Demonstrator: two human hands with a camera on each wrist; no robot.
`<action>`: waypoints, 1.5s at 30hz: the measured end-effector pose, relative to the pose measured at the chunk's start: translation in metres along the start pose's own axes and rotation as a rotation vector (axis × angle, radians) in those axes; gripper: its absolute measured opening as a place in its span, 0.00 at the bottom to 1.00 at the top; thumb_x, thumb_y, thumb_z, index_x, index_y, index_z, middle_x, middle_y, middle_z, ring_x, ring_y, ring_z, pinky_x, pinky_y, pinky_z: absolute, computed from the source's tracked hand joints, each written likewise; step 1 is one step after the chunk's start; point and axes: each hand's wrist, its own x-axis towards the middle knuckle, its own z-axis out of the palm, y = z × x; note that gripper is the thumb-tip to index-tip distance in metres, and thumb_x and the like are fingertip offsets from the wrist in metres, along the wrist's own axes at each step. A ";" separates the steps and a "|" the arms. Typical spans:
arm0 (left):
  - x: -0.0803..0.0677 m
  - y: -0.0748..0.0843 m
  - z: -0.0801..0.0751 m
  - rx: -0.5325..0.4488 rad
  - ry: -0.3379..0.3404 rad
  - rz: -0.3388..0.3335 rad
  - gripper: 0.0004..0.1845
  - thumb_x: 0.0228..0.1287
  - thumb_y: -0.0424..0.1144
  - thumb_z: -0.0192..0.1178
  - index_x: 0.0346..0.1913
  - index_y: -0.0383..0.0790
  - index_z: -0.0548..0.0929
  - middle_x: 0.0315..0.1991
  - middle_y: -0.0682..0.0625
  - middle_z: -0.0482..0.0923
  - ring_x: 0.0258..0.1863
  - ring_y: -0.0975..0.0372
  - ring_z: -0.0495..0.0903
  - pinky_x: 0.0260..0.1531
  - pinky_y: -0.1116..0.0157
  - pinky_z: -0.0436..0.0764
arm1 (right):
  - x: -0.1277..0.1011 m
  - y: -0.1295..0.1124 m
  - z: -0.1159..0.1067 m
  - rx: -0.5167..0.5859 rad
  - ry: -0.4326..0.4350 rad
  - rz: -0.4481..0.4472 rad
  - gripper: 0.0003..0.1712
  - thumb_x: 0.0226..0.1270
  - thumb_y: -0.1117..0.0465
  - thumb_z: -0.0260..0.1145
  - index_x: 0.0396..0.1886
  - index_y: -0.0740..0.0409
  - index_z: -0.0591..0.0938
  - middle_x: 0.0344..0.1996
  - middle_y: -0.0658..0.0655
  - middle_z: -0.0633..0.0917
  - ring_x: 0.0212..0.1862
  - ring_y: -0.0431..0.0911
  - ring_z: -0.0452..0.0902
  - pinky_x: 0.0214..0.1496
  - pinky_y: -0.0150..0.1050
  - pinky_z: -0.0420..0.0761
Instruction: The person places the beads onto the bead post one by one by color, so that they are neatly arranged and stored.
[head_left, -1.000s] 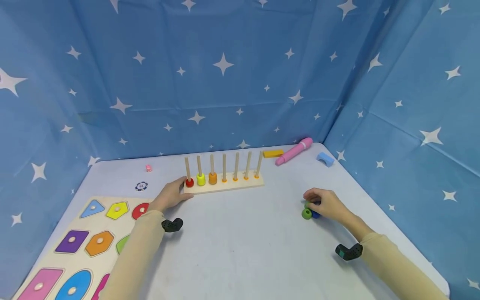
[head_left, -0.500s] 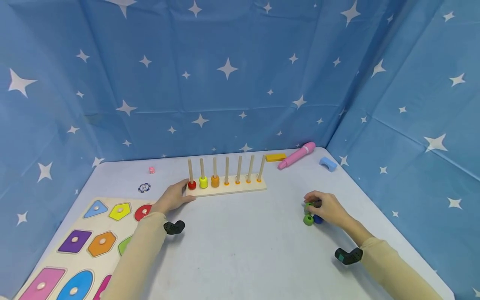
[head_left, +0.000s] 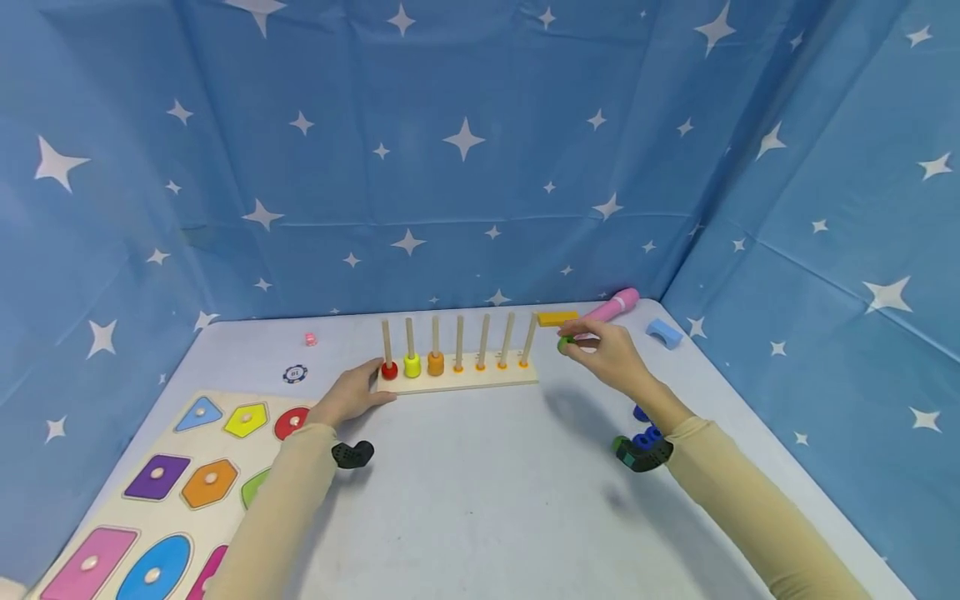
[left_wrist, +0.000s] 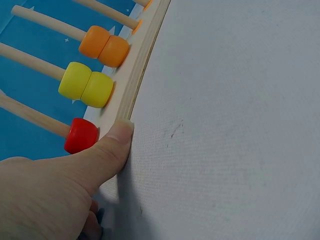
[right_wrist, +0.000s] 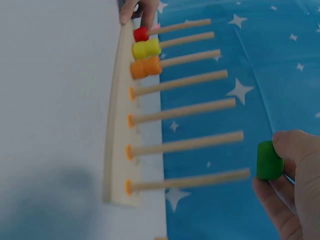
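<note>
Tabletop [head_left: 480, 483] has open room in front. Peg board [head_left: 457, 377] near the back; left hand [head_left: 347, 398] braces its left end, thumb flat on the edge, likely to stop sliding. Right hand [head_left: 609, 350] pinches a green bead [head_left: 563, 342], just right of the last peg, level with its top.

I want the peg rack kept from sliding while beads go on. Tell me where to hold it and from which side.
Hold the peg rack by its flat wooden base at the left end, coming in low from the front edge, as the left hand does with its thumb. The upright pegs are thin; the base is low and broad.
</note>
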 end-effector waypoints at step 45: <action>-0.002 0.002 -0.003 -0.015 0.006 -0.026 0.45 0.58 0.49 0.66 0.71 0.32 0.56 0.69 0.35 0.58 0.68 0.44 0.56 0.67 0.47 0.57 | 0.112 -0.051 0.105 0.069 -0.084 -0.008 0.15 0.62 0.67 0.66 0.49 0.62 0.78 0.44 0.57 0.83 0.47 0.50 0.80 0.51 0.37 0.81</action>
